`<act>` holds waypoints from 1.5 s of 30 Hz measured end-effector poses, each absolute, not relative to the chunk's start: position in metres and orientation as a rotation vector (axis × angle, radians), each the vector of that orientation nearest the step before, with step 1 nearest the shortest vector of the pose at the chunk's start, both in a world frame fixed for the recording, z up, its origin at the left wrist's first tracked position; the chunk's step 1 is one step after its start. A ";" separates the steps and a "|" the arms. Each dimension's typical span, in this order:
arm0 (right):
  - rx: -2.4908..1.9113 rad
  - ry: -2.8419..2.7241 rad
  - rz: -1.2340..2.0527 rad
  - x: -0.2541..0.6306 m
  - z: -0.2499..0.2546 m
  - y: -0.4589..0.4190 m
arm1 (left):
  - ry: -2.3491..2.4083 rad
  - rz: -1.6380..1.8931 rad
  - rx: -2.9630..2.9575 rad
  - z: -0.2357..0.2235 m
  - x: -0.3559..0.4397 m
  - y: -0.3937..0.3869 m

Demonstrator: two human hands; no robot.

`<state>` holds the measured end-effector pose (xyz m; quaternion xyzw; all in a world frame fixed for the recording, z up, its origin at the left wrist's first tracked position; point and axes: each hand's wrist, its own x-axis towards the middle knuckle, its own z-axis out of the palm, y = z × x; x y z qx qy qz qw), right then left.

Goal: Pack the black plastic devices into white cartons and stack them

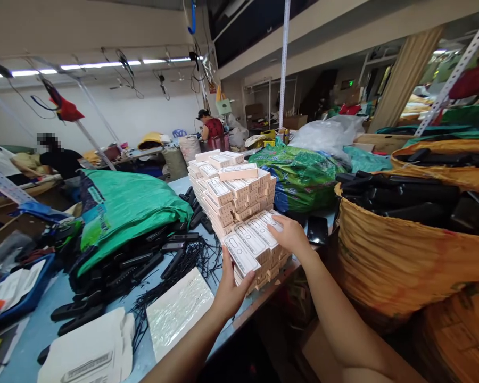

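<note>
A tall stack of small beige cartons (239,205) stands on the blue table (35,330) in front of me. My left hand (228,291) presses against the near left side of the lowest front pile, thumb on the top carton's edge. My right hand (290,234) lies with fingers flat on the top of the same front pile, at its right side. Both hands touch the cartons; neither lifts one clear.
Black remote-like devices (115,268) and thin black ties (191,260) lie left of the stack beside a green sack (131,207). A yellow sack of black devices (407,244) stands at right. Flat white packaging (91,351) lies near. Other people work at far tables.
</note>
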<state>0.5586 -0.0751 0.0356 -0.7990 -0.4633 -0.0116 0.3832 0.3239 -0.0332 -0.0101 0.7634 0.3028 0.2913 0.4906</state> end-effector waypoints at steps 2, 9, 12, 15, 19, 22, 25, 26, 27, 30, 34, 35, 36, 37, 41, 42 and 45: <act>-2.036 -1.199 -0.005 0.557 0.036 -0.075 | 0.763 0.678 1.858 -0.008 0.320 -0.037; -1.976 -1.216 -0.198 0.545 0.031 -0.093 | 0.788 0.646 1.890 -0.005 0.303 -0.056; -1.997 -1.217 -0.210 0.547 0.028 -0.093 | 0.779 0.651 1.907 -0.005 0.303 -0.055; -2.058 -1.240 -0.161 0.551 0.030 -0.088 | 0.783 0.655 1.927 -0.005 0.306 -0.050; -2.005 -1.479 -0.264 0.548 0.050 -0.073 | 0.795 0.661 1.934 -0.005 0.307 -0.047; -1.907 -1.766 -0.210 0.541 0.067 -0.049 | 0.789 0.671 1.911 -0.006 0.307 -0.047; -1.892 -1.921 -0.100 0.539 0.072 -0.024 | 0.803 0.675 1.903 -0.007 0.306 -0.046; -1.876 -1.947 -0.079 0.539 0.071 -0.017 | 0.807 0.676 1.900 -0.008 0.306 -0.046; -1.858 -1.963 -0.067 0.540 0.069 -0.012 | 0.808 0.675 1.901 -0.009 0.305 -0.045; -1.852 -1.978 -0.078 0.542 0.064 -0.006 | 0.790 0.665 1.907 -0.012 0.304 -0.044; -1.902 -1.961 -0.006 0.539 0.063 -0.009 | 0.781 0.673 1.951 -0.011 0.304 -0.040; -1.912 -1.953 0.031 0.538 0.063 -0.011 | 0.785 0.674 1.987 -0.009 0.305 -0.038; -1.922 -1.939 0.064 0.537 0.063 -0.012 | 0.785 0.675 2.031 -0.008 0.306 -0.035; -1.930 -1.909 0.093 0.536 0.063 -0.013 | 0.781 0.674 2.075 -0.006 0.307 -0.031; -1.867 -1.801 0.262 0.537 0.059 -0.016 | 0.781 0.716 2.180 -0.003 0.309 -0.019; -1.837 -1.815 0.296 0.538 0.059 -0.016 | 0.788 0.739 2.193 -0.005 0.309 -0.017; -1.790 -1.927 0.283 0.537 0.062 -0.016 | 0.791 0.793 2.213 -0.009 0.306 -0.016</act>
